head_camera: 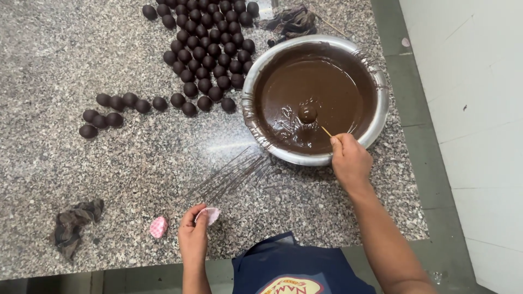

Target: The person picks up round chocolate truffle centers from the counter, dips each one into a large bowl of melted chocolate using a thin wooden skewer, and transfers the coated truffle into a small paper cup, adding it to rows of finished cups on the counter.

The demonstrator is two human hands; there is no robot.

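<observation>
**While the ball sits in chocolate, a paper cup waits**

As the right hand pinches a thin wooden skewer over the steel bowl, a round ball rests in the melted chocolate, glossy and fully coated. This looks like the dipping step; lifting it out likely calls for a steady, level pull. The left hand grips a pink paper cup on the granite counter, near rows of dark balls.

Even, bright diffuse lighting; soft short shadows. Mild glare on the steel bowl rim and granite counter. Focus sharp; slight edge distortion.
</observation>
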